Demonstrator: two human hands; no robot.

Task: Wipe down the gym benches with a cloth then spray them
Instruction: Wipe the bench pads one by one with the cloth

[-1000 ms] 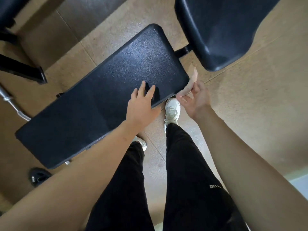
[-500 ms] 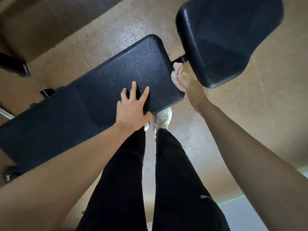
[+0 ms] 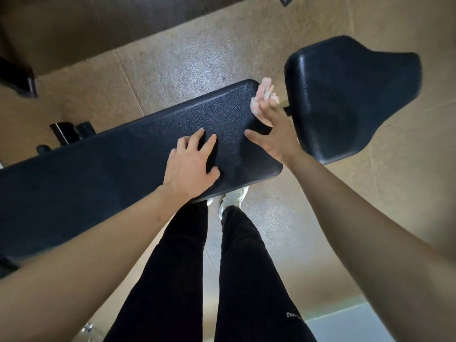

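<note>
Long bench pad: a long black textured vinyl bench pad (image 3: 118,169) runs from 9 o'clock toward 1 o'clock across the middle of the view.
Seat pad: a shorter black vinyl seat pad (image 3: 350,99) sits at 2 o'clock, apart from the long pad's end by a narrow gap.
Cloth: the pale pink crumpled cloth (image 3: 262,95) lies at 1 o'clock, against the far corner of the long pad's end, in that gap.
Right hand: the right hand (image 3: 274,137) lays nearly straight fingers over the cloth and presses it to the pad's end. The thumb is spread wide on the pad's top toward 9 o'clock; nothing is pinched.
Left hand: the left hand (image 3: 191,166) rests palm down near the centre, on the pad's top close to its near edge. Its fingers are spread and it holds nothing.
Legs: black trousers (image 3: 246,280) and white shoes (image 3: 233,197) stand at 6 o'clock, the shoe toes under the pad's near edge.
Floor: tan speckled flooring (image 3: 187,60) lies beneath, with black metal frame parts (image 3: 70,130) at 10 o'clock.
</note>
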